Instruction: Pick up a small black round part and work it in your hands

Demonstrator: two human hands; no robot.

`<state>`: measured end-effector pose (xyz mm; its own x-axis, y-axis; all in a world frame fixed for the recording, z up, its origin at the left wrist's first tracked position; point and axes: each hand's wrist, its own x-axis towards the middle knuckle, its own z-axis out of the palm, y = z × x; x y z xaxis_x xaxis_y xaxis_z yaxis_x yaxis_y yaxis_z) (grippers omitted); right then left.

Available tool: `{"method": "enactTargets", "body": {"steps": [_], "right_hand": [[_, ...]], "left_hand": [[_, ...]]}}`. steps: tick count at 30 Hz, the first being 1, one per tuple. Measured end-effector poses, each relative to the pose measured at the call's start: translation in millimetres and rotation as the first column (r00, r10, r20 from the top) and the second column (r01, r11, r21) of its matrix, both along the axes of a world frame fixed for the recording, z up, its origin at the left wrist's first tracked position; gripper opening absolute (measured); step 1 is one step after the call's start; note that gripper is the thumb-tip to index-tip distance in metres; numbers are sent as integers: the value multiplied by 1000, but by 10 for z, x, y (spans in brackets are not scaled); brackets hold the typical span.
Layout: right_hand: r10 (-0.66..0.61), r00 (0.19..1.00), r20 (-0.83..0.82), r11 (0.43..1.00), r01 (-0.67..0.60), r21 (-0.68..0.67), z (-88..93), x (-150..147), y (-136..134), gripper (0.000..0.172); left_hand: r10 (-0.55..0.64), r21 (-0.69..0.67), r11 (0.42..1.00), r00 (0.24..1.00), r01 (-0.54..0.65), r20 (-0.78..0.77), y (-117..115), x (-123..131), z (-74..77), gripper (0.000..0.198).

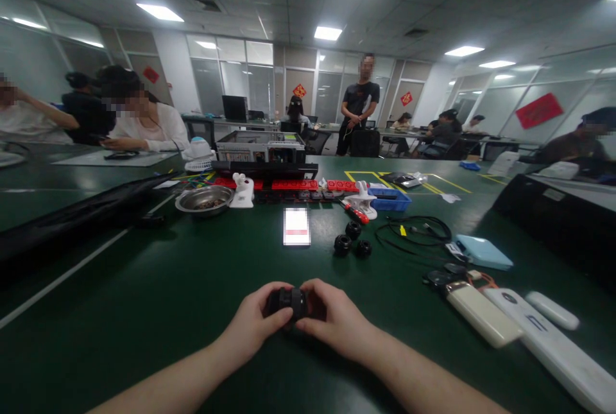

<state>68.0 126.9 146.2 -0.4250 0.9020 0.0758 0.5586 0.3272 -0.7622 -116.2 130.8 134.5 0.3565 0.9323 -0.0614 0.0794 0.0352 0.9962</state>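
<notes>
I hold a short, ribbed, black cylindrical part point(291, 303) just above or on the green desk point(192, 305); I cannot tell which. It lies on its side between my hands, its length running from left to right. The fingers of my left hand point(255, 314) grasp its left end, with the thumb across the near side. The fingers of my right hand point(341, 316) close around its right end from above and below, and partly hide it.

Ahead and to my right, three round black knobbed parts point(343, 245) sit close together, near a loosely coiled black cable point(428, 221). Farther right lie a pale blue flat box point(484, 252), a cream slab-shaped case point(481, 316) and a long white device point(548, 343). A shiny metal bowl point(188, 203) stands ahead on my left, and an open-topped metal equipment case point(240, 152) beyond it.

Across the room, a person in a dark T-shirt point(360, 101) stands with hands together, others sit at tables, and square ceiling lights point(328, 33) glow overhead.
</notes>
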Motion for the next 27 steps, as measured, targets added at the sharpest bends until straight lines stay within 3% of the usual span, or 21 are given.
{"method": "enactTargets", "body": {"steps": [5,8,10,14,17,21,27], "right_hand": [[11,996,86,999,-14,33,9,13,12,24],[47,993,111,998,-51,27,-3,17,36,31],[70,993,96,997,-71,11,-8,19,44,33],[55,997,49,998,-54,-18,2,21,33,19],[37,999,34,999,-36,-21,17,20,10,36],[33,998,52,999,-33,6,26,22,-10,43],[68,992,105,997,-73,38,9,34,35,24]], "left_hand": [[50,35,998,996,-48,-79,-71,25,100,34],[32,37,999,995,-29,-98,-106,36,121,37],[22,38,999,996,-19,-83,-108,31,107,38],[-42,-39,998,999,43,28,-59,2,20,40],[-60,-60,996,995,65,76,-12,-7,-37,40],[-10,-7,1000,1000,10,17,-6,6,-13,34],[7,7,1000,999,-7,-39,-64,11,86,36]]}}
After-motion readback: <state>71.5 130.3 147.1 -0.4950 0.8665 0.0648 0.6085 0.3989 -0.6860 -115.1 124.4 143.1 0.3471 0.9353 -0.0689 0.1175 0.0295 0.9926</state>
